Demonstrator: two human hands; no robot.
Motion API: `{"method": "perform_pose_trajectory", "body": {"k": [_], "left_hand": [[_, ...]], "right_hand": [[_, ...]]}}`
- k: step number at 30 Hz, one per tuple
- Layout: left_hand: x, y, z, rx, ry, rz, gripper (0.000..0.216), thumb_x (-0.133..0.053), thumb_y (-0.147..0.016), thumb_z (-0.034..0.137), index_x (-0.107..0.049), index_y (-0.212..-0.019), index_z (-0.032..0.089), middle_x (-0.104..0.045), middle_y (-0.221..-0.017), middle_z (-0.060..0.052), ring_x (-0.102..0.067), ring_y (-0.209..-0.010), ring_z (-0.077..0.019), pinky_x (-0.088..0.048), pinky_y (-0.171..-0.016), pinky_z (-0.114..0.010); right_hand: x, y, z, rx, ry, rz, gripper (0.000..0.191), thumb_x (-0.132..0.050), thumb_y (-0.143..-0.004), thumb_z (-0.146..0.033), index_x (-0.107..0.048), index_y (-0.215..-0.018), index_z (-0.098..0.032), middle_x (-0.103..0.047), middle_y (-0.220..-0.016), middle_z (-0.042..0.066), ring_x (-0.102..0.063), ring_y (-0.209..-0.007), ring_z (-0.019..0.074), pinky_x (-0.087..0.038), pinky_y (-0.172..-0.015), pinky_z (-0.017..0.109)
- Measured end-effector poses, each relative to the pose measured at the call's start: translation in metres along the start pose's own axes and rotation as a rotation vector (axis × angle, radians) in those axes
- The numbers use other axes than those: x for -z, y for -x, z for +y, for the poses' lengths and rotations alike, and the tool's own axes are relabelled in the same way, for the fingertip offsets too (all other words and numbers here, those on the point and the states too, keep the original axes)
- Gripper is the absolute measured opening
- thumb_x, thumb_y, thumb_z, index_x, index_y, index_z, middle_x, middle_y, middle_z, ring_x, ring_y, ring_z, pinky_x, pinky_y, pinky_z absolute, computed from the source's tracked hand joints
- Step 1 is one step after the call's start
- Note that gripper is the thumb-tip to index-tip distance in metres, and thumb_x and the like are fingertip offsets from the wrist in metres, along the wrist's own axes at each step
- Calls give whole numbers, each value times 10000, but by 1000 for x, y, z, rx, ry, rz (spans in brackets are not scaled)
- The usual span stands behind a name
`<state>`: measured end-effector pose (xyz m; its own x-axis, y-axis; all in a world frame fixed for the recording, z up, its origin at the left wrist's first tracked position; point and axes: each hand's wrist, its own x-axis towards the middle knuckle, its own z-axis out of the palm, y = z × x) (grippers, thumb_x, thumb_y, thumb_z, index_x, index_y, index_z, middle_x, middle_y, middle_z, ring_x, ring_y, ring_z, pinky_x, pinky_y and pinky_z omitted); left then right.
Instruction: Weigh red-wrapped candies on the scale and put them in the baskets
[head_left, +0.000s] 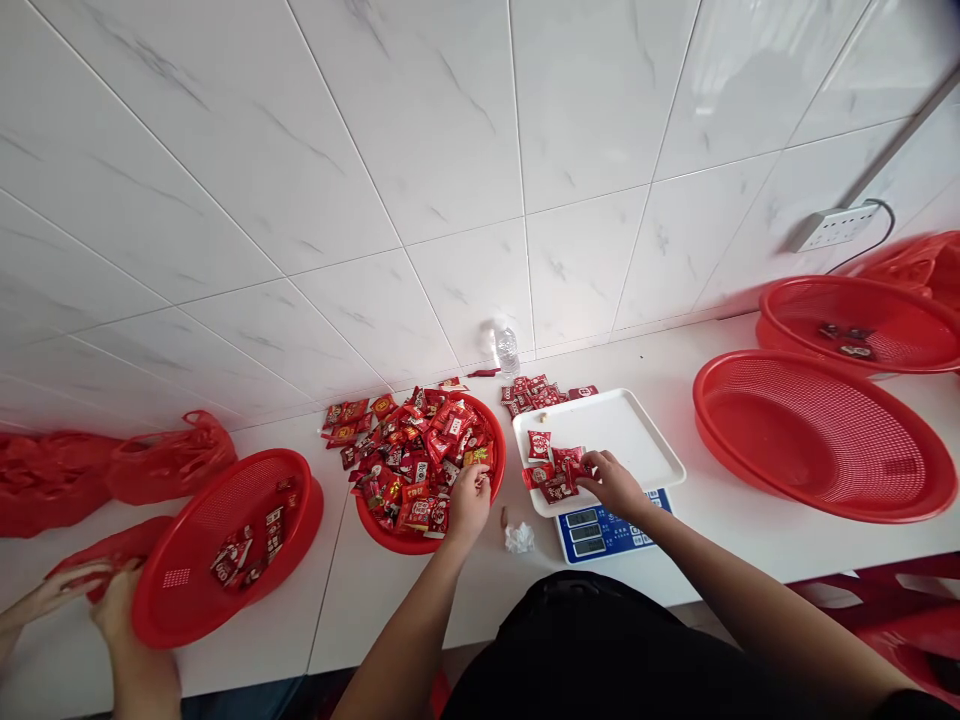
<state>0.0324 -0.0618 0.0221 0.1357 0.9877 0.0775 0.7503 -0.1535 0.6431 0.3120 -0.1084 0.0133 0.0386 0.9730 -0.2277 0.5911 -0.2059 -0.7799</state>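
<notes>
My left hand is at the right side of a red basket heaped with small wrapped candy packets. Its fingers are curled together against the packets beside a yellow one; whatever they pinch is hidden. Over the left part of a white tray, my right hand has its thumb and fingers closed on a red candy packet. Several other red packets lie around it on the tray. The tray rests on a blue digital scale with display windows.
Loose packets lie behind the tray, near a clear plastic bottle. Crumpled white paper sits before the basket. Large red baskets stand right. At left, another person's hands are beside a tilted basket and red bags.
</notes>
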Motion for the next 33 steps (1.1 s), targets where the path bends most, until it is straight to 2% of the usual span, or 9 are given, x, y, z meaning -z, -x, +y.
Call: {"method": "perform_pose_trajectory", "body": {"k": [3,7,10,15,18,22,27,30,33], "left_hand": [[9,6,-16,10,-226,-77,279,-438,-814,166,-570,-1054,215,-580,-1096,-68,-514,-1053,-206,-392,-919,-323],[14,3,-30,116,-413,-255,429,-503,-788,217,-484,-1215,174,-528,-1199,-106,-460,-1126,-250,-354,-942,-339],[14,-4,-33,120,-472,-325,503,-535,-761,216,-452,-1257,203,-493,-1234,-110,-448,-1136,-258,-355,-922,-332],[13,-12,-30,58,-543,-321,421,-495,-745,119,-546,-1144,244,-503,-1166,-99,-468,-1076,-256,-383,-849,-327],[14,-12,-33,31,-522,-290,397,-455,-751,70,-576,-1092,234,-524,-1116,-89,-489,-1038,-228,-382,-844,-306],[18,-10,-34,22,-483,-219,317,-404,-812,111,-608,-1035,205,-562,-1048,-94,-512,-990,-231,-396,-806,-320],[30,-10,-22,50,-430,21,268,-390,-848,176,-616,-992,195,-573,-995,-100,-514,-947,-242,-406,-733,-322],[38,-9,-14,79,-286,164,206,-428,-845,260,-615,-880,182,-573,-960,-105,-520,-906,-238,-415,-719,-326],[46,-4,-6,149,20,250,152,-498,-794,297,-582,-742,182,-577,-989,-100,-531,-893,-223,-425,-745,-322]], "right_hand": [[8,2,-5,-39,-337,-65,302,-476,-827,-482,-510,-990,-229,-602,-969,48,-597,-849,181,-468,-679,284],[11,12,-5,-217,-917,-203,384,-483,-800,-579,-527,-944,-226,-616,-882,34,-601,-808,161,-475,-672,269],[5,21,-1,-328,-1020,-288,398,-486,-791,-599,-539,-842,-208,-588,-760,17,-583,-693,134,-468,-635,246],[-5,37,-1,-349,-1020,-412,426,-470,-785,-622,-521,-794,-199,-543,-696,-10,-529,-608,112,-438,-598,233],[-4,47,0,-338,-1007,-428,431,-467,-784,-628,-523,-823,-202,-539,-700,-14,-510,-603,109,-427,-600,236],[-4,56,6,-367,-981,-426,435,-474,-786,-622,-539,-822,-193,-523,-674,-22,-499,-596,105,-410,-609,239],[-9,59,4,-348,-890,-398,451,-482,-779,-627,-554,-842,-186,-544,-679,-14,-513,-619,115,-400,-622,252],[-10,59,-10,-264,-841,-391,439,-488,-781,-618,-547,-816,-184,-531,-656,-23,-497,-604,111,-393,-609,249],[-10,57,-28,-195,-814,-404,440,-495,-773,-622,-536,-785,-184,-531,-658,-25,-488,-600,109,-396,-610,252]]}}
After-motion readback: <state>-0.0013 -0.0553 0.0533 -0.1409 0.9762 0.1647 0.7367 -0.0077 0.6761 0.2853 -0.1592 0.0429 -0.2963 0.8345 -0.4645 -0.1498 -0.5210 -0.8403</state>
